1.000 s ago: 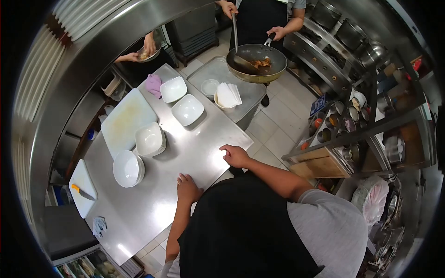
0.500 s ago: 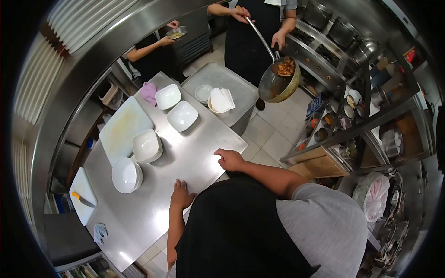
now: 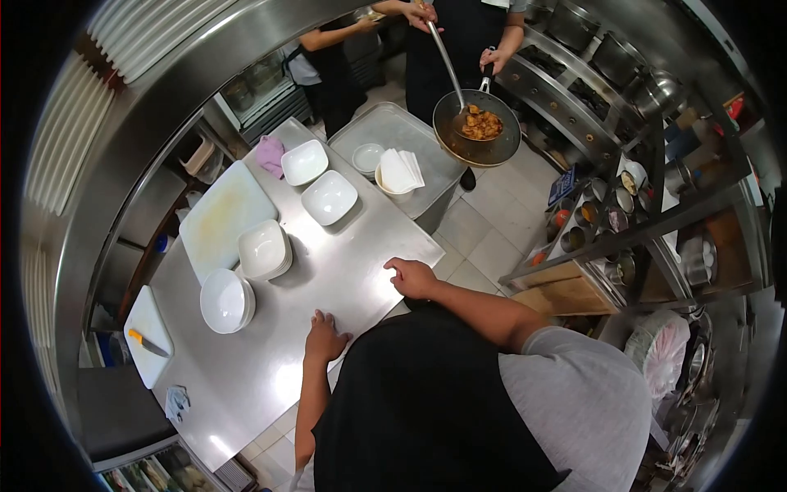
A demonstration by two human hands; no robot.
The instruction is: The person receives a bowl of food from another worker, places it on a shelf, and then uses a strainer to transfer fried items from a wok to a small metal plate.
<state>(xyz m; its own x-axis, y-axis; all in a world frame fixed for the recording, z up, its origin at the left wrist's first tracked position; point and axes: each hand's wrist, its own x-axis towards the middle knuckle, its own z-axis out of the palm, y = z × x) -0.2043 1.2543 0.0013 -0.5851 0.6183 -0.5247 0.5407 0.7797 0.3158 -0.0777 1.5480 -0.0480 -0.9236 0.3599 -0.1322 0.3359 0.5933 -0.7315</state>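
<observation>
My left hand (image 3: 325,338) lies flat on the near edge of the steel table (image 3: 270,361), fingers apart, holding nothing. My right hand (image 3: 412,277) rests on the table's right edge, fingers loosely curled and empty. Stacked white square bowls (image 3: 264,248) and stacked round white bowls (image 3: 225,300) stand to the left of my hands. Two single white square bowls (image 3: 329,197) (image 3: 304,161) sit farther back.
A co-worker at the back holds a wok (image 3: 477,128) of orange-brown food and a ladle. Another person stands at the far left back. A white cutting board (image 3: 221,214), a small board with a knife (image 3: 146,343), a pink cloth (image 3: 270,152), and seasoning pots (image 3: 578,221) on the right rack.
The co-worker has levelled the tilted wok and brought it closer over the floor by the tray. My hands have stayed on the table edge.
</observation>
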